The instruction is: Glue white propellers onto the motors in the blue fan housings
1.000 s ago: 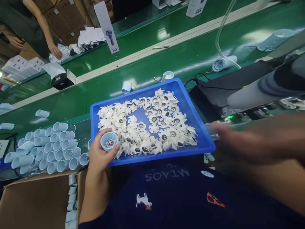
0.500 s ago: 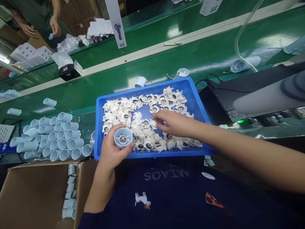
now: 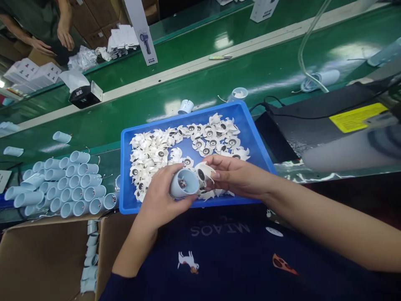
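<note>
Head view: the left hand [image 3: 158, 198] is gripping a pale blue plastic fan housing [image 3: 184, 183] while the right hand [image 3: 234, 175] is pinching a white impeller [image 3: 203, 173] just beside it, above a blue tray [image 3: 188, 114], where a slipping pinch risks dropping it among the piled impellers [image 3: 150, 154] or bending its thin blades on the housing rim.

The left hand [image 3: 159, 200] holds one tube [image 3: 184, 183], the right hand [image 3: 238, 175] one rotor [image 3: 203, 172]. There is one tray [image 3: 125, 175], its rotors [image 3: 156, 154] too many to count. One co-worker [image 3: 31, 16] shows two hands [image 3: 65, 38].
</note>
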`<state>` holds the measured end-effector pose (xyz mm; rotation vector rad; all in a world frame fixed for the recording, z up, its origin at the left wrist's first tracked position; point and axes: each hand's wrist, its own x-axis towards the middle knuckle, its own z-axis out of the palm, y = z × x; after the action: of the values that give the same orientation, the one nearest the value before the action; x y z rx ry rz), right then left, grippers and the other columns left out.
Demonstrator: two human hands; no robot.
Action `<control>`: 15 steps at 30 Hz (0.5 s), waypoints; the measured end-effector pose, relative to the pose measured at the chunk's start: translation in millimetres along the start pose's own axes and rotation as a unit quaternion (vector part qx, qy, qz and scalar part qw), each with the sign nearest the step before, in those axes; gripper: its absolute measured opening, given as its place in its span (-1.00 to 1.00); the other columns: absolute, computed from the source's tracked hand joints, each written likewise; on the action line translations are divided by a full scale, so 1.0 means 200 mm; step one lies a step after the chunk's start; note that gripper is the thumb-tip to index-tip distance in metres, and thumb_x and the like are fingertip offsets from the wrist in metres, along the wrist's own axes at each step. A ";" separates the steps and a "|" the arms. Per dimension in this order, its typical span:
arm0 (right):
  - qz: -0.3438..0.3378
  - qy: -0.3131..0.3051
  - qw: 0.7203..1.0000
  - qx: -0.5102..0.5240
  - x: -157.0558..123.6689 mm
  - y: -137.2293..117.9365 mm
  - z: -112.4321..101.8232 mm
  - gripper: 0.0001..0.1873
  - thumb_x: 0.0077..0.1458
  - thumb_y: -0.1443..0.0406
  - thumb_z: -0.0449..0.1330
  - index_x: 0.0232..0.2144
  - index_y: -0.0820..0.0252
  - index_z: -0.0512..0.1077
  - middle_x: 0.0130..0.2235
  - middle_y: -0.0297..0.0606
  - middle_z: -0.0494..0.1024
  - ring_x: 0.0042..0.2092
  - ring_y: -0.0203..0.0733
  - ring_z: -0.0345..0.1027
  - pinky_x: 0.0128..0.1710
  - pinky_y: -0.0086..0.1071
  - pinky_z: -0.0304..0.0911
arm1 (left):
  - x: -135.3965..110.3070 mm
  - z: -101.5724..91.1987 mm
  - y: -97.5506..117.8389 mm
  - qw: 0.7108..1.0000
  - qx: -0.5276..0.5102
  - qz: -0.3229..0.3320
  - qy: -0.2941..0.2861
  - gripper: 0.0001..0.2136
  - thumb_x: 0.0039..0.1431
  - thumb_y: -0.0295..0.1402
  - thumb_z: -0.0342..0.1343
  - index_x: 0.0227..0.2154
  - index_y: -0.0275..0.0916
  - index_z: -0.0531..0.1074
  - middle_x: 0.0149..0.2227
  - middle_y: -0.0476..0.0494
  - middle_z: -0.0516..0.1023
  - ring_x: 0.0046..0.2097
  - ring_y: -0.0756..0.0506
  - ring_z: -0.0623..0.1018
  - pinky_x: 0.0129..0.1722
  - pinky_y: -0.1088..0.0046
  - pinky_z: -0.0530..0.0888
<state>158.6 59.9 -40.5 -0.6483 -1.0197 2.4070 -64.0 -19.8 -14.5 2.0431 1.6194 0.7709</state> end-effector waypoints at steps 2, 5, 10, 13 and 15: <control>-0.049 0.013 0.991 -0.121 0.00 0.00 0.02 -0.60 0.07 0.13 0.40 -0.18 0.21 0.36 -0.32 -0.32 0.43 -0.32 -0.33 0.36 -0.27 -0.41 0.38 | 0.02 0.02 0.01 0.999 0.041 0.027 0.001 -0.48 0.03 -0.19 0.35 0.05 -0.12 0.37 0.03 -0.19 0.58 0.05 -0.27 0.56 0.03 0.17 0.44; -0.182 0.057 0.898 -0.396 0.01 -0.01 0.07 -0.86 0.10 0.31 0.32 -0.25 0.19 0.49 -0.27 -0.24 0.40 -0.22 -0.23 0.31 -0.20 -0.33 0.30 | 0.02 0.07 0.04 0.992 0.094 0.084 0.030 -0.53 0.11 -0.22 0.31 0.06 -0.14 0.37 -0.01 -0.18 0.62 0.03 -0.25 0.59 0.01 0.19 0.44; -0.333 0.055 0.744 -0.576 -0.01 -0.04 0.12 -0.94 0.20 0.37 0.27 -0.26 0.12 0.53 -0.23 -0.21 0.33 -0.19 -0.21 0.30 -0.22 -0.30 0.29 | -0.02 0.09 0.10 0.977 0.102 0.140 0.122 -0.57 0.22 -0.24 0.21 0.12 -0.12 0.32 -0.05 -0.15 0.64 0.01 -0.17 0.60 -0.02 0.28 0.45; -0.397 0.081 0.725 -0.557 -0.10 -0.08 0.11 -0.86 0.35 0.26 0.14 -0.10 -0.03 0.48 -0.07 -0.13 0.34 -0.04 -0.16 0.32 -0.10 -0.20 0.33 | 0.11 0.02 0.06 0.976 0.138 0.122 0.116 -0.47 0.08 0.03 0.28 0.07 -0.05 0.41 0.03 -0.17 0.57 0.10 -0.24 0.52 0.13 0.15 0.39; -0.398 0.155 0.710 -0.560 -0.18 -0.08 0.07 -0.75 0.39 0.26 0.08 0.01 -0.20 0.44 -0.01 -0.11 0.34 0.06 -0.12 0.29 0.00 -0.07 0.29 | 0.30 -0.05 -0.05 0.973 0.197 0.054 0.104 -0.45 -0.02 0.05 0.35 0.02 -0.05 0.49 0.07 -0.19 0.50 0.14 -0.29 0.47 0.17 0.08 0.36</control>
<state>183.2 42.4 -10.7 -0.6961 -2.0186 0.7169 -68.0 41.5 -3.9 2.4092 1.9153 0.7704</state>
